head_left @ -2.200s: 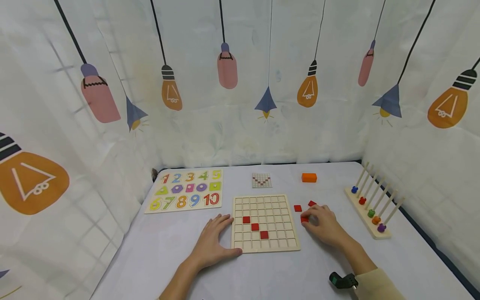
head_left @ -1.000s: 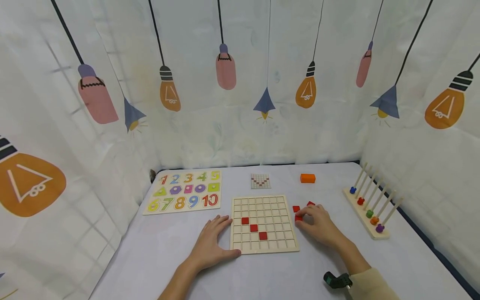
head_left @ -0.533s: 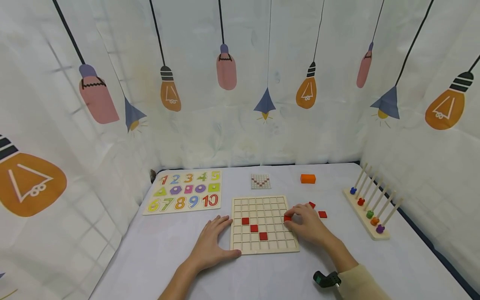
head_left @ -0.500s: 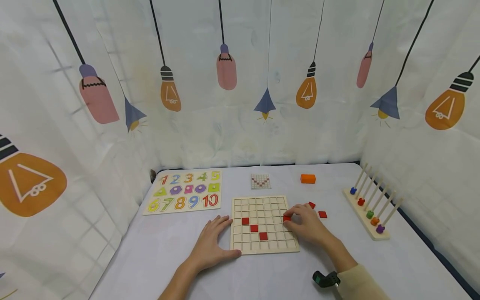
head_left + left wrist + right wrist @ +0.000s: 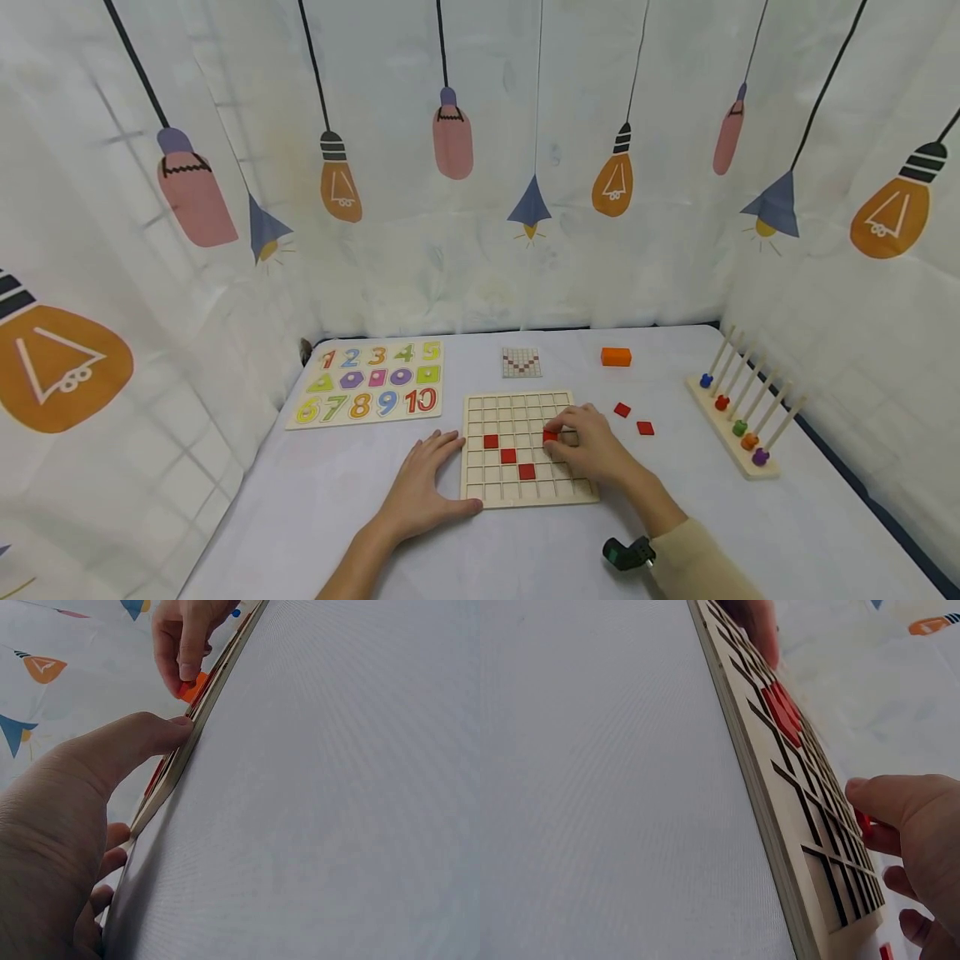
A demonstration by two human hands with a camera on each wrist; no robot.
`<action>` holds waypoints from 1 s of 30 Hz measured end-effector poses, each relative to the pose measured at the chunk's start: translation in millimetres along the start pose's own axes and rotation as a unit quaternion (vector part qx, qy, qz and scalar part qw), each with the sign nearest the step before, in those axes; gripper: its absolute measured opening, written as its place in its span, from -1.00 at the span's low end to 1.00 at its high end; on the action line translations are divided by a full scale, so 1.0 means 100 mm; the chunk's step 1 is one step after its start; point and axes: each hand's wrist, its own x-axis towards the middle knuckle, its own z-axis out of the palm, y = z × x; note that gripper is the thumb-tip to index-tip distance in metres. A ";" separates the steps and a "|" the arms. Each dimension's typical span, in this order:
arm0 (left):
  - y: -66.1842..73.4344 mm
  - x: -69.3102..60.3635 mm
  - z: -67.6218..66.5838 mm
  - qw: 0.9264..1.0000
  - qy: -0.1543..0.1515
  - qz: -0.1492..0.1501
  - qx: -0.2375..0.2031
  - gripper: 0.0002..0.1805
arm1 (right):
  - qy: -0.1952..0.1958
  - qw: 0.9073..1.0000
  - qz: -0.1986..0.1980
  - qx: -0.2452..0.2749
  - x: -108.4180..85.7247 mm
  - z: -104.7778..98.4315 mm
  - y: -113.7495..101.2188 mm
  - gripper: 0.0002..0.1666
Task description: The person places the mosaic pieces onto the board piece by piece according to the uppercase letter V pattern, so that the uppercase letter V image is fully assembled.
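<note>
A pale wooden grid board [image 5: 491,496] lies on the white table, with red square tiles [image 5: 508,456] set in three of its cells on a diagonal. My left hand [image 5: 423,492] rests at the board's left side, fingers along the edge and thumb touching the near-left corner. Above the right part of the grid, my right hand [image 5: 592,446] pinches a red tile [image 5: 550,436] between thumb and forefinger. In the right wrist view that tile [image 5: 863,822] shows partly behind the thumb. Two loose red tiles [image 5: 646,428] lie right of the board.
Behind the board lies a small card with a grid pattern [image 5: 521,362]. An orange block [image 5: 616,357] is at the back right. A number-and-shape board [image 5: 365,383] occupies the left, a peg stand with coloured beads [image 5: 731,429] the right. White curtains [image 5: 487,275] surround the table.
My right hand has moved left from beside the board to over the grid, carrying the red tile. A loose tile to the right has come into view. My left hand stays put.
</note>
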 end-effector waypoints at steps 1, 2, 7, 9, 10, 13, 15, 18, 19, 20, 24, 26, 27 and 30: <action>0.00 0.00 0.00 1.000 0.001 0.000 0.000 0.23 | 0.000 1.000 -0.003 0.000 0.01 0.01 -0.01 -0.78; -0.01 0.00 0.00 1.000 0.001 0.000 -0.001 0.23 | 0.000 1.000 -0.006 -0.001 0.02 0.02 -0.03 -0.78; -0.02 -0.01 0.01 1.000 -0.001 -0.003 -0.003 0.23 | 0.001 1.000 -0.021 -0.010 0.06 0.07 -0.12 -0.77; -0.01 0.00 0.00 1.000 -0.001 -0.001 -0.002 0.23 | 0.003 1.000 -0.023 -0.014 0.08 0.08 -0.15 -0.77; -0.01 0.00 0.00 1.000 0.000 -0.001 -0.001 0.23 | 0.004 1.000 -0.023 -0.016 0.09 0.09 -0.16 -0.77; -0.01 0.00 0.00 1.000 0.002 0.003 0.001 0.23 | 0.001 1.000 -0.025 -0.018 0.13 0.11 -0.20 -0.77; 0.00 0.00 0.00 1.000 0.001 0.000 0.001 0.23 | -0.003 1.000 -0.026 -0.017 0.14 0.13 -0.22 -0.76; 0.00 0.00 -0.01 1.000 -0.001 -0.002 0.000 0.23 | -0.006 1.000 -0.025 -0.015 0.17 0.16 -0.25 -0.74; 0.00 0.00 -0.01 1.000 -0.001 -0.003 -0.001 0.23 | -0.006 1.000 -0.026 -0.016 0.18 0.17 -0.25 -0.74; 0.01 0.00 -0.01 1.000 -0.001 -0.004 -0.002 0.23 | -0.006 0.999 -0.027 -0.019 0.19 0.18 -0.25 -0.74; 0.01 0.00 -0.02 1.000 -0.001 -0.003 -0.003 0.23 | -0.004 0.999 -0.040 -0.029 0.23 0.21 -0.28 -0.73; 0.01 0.00 -0.02 1.000 -0.002 -0.002 -0.004 0.23 | -0.006 0.998 -0.048 -0.027 0.24 0.22 -0.31 -0.73; 0.01 0.00 -0.02 1.000 -0.002 0.000 -0.003 0.23 | -0.008 0.998 -0.050 -0.025 0.25 0.22 -0.33 -0.72; 0.01 0.00 -0.02 1.000 0.001 0.006 0.000 0.22 | -0.010 0.998 -0.055 -0.018 0.27 0.24 -0.40 -0.71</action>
